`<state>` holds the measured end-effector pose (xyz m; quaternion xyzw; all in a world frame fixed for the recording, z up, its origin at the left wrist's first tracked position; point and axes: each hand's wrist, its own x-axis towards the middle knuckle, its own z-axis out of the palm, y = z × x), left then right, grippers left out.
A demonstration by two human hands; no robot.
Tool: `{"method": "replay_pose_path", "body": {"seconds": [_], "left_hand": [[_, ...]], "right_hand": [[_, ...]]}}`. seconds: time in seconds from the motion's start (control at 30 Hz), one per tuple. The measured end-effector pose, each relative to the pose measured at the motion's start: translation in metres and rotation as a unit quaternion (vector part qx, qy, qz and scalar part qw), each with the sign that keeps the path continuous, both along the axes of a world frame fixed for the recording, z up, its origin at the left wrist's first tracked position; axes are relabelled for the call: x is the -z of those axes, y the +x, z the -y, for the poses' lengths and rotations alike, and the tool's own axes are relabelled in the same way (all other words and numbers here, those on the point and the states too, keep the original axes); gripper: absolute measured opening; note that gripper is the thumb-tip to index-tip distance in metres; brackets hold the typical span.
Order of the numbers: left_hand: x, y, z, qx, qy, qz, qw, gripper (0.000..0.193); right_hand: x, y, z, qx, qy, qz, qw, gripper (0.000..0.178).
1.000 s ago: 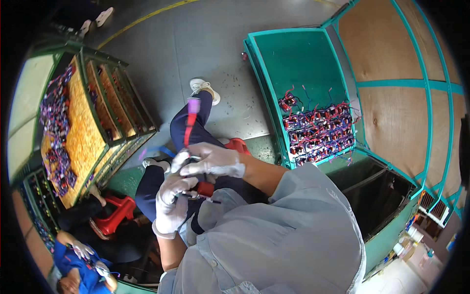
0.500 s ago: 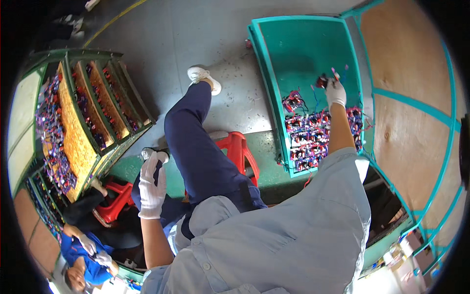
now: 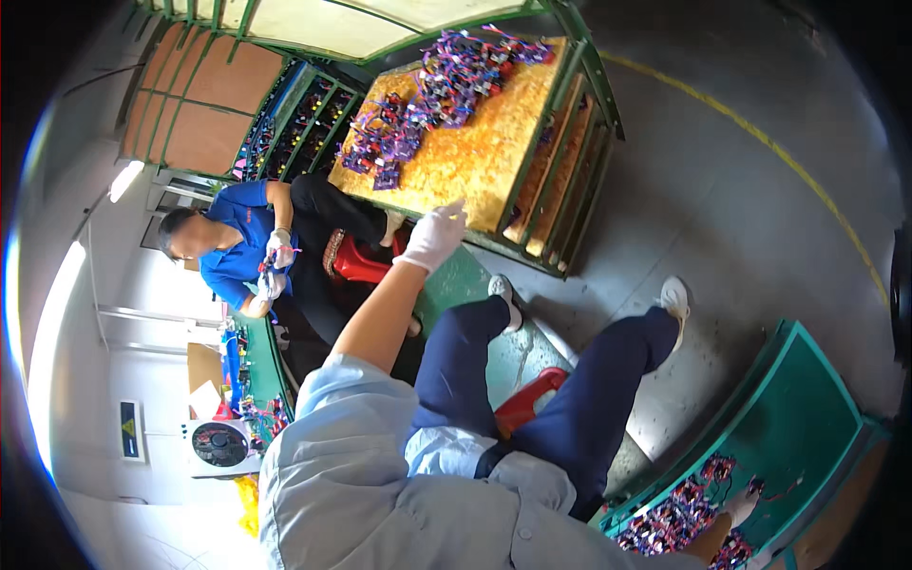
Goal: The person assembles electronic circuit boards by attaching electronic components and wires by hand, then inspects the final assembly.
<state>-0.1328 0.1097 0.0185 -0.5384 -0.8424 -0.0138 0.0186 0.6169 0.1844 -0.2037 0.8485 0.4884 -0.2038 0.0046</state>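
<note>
My left hand [image 3: 435, 237], in a white glove, reaches out to the near edge of a yellowish wooden board [image 3: 465, 176] on a green rack. Its fingers are stretched out, with nothing seen in them. On that board lies a heap of small wired parts [image 3: 465, 76] with purple, red and white pieces. At the lower right, my right hand [image 3: 739, 505], also gloved, is over a teal tray [image 3: 793, 418]. At its fingertips is a small dark wired part [image 3: 756, 484]. Rows of similar wired parts [image 3: 670, 518] fill the tray's near end.
A co-worker in a blue shirt [image 3: 249, 233] sits at left, holding a wired part in gloved hands. Red stools [image 3: 356, 261] stand by the co-worker and under me. Lower shelves [image 3: 560, 190] of the rack show below the board. A white fan unit [image 3: 220, 446] stands at lower left.
My view has swung left toward the rack and the co-worker. My left hand has risen from beside my leg to the board's edge. My right hand stays over the tray.
</note>
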Motion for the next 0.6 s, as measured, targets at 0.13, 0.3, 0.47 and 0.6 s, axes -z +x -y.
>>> {"method": "replay_pose_path", "body": {"seconds": [0.13, 0.3, 0.47, 0.6], "left_hand": [[0.001, -0.093, -0.039, -0.172, 0.169, 0.099, 0.965, 0.032], [0.011, -0.207, -0.102, -0.203, 0.221, 0.111, 0.947, 0.026], [0.018, -0.2, -0.176, -0.233, 0.192, 0.195, 0.933, 0.057], [0.027, -0.186, -0.167, -0.127, 0.148, 0.009, 0.981, 0.043]], "right_hand": [[-0.021, -0.038, -0.012, -0.079, 0.178, -0.071, 0.978, 0.031], [-0.077, -0.123, -0.027, -0.182, 0.137, -0.072, 0.971, 0.039], [-0.123, -0.22, -0.035, -0.061, -0.006, -0.251, 0.966, 0.028], [-0.119, -0.267, -0.04, -0.252, 0.109, -0.271, 0.923, 0.022]]}}
